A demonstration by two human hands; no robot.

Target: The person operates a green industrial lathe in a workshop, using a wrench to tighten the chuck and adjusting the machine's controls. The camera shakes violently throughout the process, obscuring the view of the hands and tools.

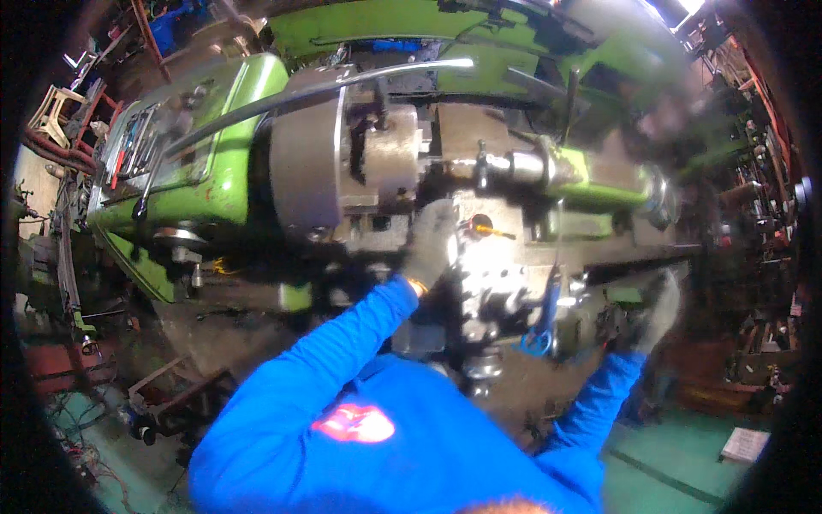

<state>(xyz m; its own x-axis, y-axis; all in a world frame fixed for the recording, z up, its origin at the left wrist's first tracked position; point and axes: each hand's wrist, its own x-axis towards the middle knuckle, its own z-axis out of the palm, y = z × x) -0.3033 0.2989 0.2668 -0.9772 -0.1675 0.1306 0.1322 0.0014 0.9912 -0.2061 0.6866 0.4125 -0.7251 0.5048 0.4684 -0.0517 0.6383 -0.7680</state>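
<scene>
A large metal lathe with a green headstock stretches across in front of me. Its round chuck holds a thick metal workpiece, and the green tailstock stands on the right. My left hand, in a pale work glove, is beside the tool post, just below the workpiece; its fingers are blurred. A small yellow-handled tool lies on the tool post. Further right, my gloved right hand is near the right end of the lathe bed. Blur hides its fingers and whether it holds anything.
A long metal bar slants over the headstock and chuck. Hand tools lie in a tray on the headstock. A blue-handled tool hangs beside the carriage. Cluttered shelves stand at right; a white sheet lies on the green floor.
</scene>
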